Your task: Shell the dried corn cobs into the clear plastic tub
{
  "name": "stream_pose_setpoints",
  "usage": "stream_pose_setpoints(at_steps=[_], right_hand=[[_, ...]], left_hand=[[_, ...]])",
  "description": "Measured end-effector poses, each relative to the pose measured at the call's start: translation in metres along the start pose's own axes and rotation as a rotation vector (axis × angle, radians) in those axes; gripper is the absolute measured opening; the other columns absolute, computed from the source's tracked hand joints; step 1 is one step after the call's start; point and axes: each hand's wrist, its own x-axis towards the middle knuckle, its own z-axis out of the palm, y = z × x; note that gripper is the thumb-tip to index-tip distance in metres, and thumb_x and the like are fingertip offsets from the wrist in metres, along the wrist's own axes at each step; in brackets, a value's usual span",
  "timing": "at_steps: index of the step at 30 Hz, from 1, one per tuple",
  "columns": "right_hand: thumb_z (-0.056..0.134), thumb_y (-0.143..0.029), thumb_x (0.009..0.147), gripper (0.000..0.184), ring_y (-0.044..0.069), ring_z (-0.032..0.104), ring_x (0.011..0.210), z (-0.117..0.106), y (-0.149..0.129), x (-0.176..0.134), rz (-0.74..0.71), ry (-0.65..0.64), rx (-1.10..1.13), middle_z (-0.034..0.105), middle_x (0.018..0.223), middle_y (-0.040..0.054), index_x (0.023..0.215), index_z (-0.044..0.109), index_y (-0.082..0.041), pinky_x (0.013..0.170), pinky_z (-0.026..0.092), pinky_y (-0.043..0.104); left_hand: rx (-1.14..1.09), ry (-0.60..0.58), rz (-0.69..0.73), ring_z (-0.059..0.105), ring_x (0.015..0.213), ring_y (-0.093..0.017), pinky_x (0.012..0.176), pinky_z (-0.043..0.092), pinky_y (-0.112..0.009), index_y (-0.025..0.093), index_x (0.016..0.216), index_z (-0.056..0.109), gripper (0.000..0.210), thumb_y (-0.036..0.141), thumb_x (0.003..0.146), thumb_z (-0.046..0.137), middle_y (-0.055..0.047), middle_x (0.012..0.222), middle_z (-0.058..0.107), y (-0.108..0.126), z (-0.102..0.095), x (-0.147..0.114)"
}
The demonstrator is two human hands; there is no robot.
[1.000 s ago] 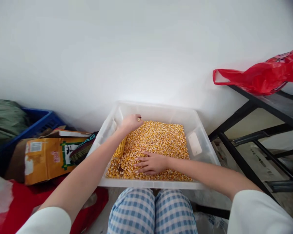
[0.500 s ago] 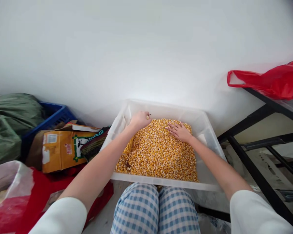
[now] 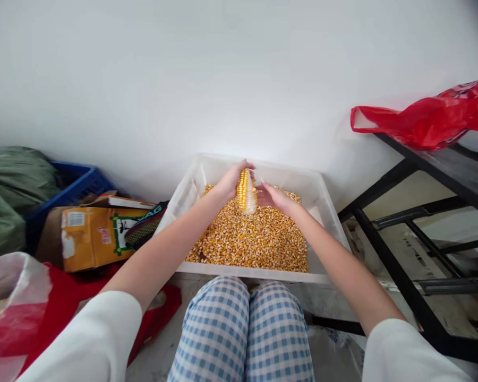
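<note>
My left hand (image 3: 234, 183) is wrapped round an ear of corn (image 3: 246, 192), holding it tilted above the box. Yellow kernels still cover its left side, while the right side and lower end show pale bare cob. Just to the right, my right hand (image 3: 276, 197) has its fingers stretched toward the ear, thumb apart; whether the fingertips touch it I cannot tell. Beneath both hands, loose corn kernels (image 3: 255, 241) are heaped in a translucent plastic box (image 3: 330, 212). My left forearm hides part of the box's left side.
My knees in checked trousers (image 3: 242, 329) are against the box's near side. On the left are an orange carton (image 3: 93, 233), a blue crate (image 3: 69, 188) and a red-and-white bag (image 3: 19, 307). A black metal frame (image 3: 390, 265) carrying a red plastic bag (image 3: 426, 119) stands at right.
My right hand has lifted off the kernels and moved left beside my left hand. My left hand has shifted slightly right and up, and the ear of corn in it now shows clearly.
</note>
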Motion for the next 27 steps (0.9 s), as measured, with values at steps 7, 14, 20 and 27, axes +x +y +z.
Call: stream_pose_setpoints(at_steps=[7,14,20,27], right_hand=[[0.057,-0.053,0.076,0.034,0.010,0.050,0.057,0.012,0.004,-0.013,0.021,0.158,0.311,0.053,0.061,-0.0040,0.080,0.054,-0.019,0.058,0.047,0.023],[0.066,-0.037,0.071,0.026,0.006,0.039,0.044,0.016,-0.004,-0.019,-0.035,0.173,0.538,0.040,0.052,-0.0091,0.082,0.049,-0.021,0.046,0.038,0.018],[0.060,-0.030,0.076,0.014,0.006,0.044,0.047,0.003,-0.016,-0.023,-0.141,0.307,0.597,0.043,0.053,-0.0074,0.081,0.051,-0.020,0.052,0.042,0.019],[0.052,-0.033,0.077,0.015,0.009,0.047,0.046,0.041,0.023,-0.015,0.288,0.197,0.297,0.051,0.058,-0.0040,0.076,0.052,-0.019,0.046,0.039,0.021]], left_hand=[[-0.187,-0.099,-0.049,0.059,0.055,-0.016,0.061,0.051,-0.031,0.015,0.084,0.061,0.022,0.032,0.072,0.054,-0.003,0.058,0.060,-0.015,0.017,-0.005],[-0.167,-0.131,-0.045,0.060,0.059,-0.015,0.065,0.050,-0.031,0.015,0.077,0.060,0.016,0.030,0.074,0.056,-0.005,0.063,0.062,-0.030,0.006,-0.006],[-0.033,-0.068,0.013,0.061,0.068,-0.015,0.066,0.048,-0.027,0.016,0.083,0.064,0.029,0.043,0.080,0.054,-0.006,0.070,0.063,-0.031,0.007,-0.005],[-0.060,0.149,0.038,0.061,0.069,-0.017,0.059,0.045,-0.025,0.019,0.099,0.062,0.047,0.053,0.088,0.032,-0.006,0.066,0.062,0.000,-0.017,0.004]])
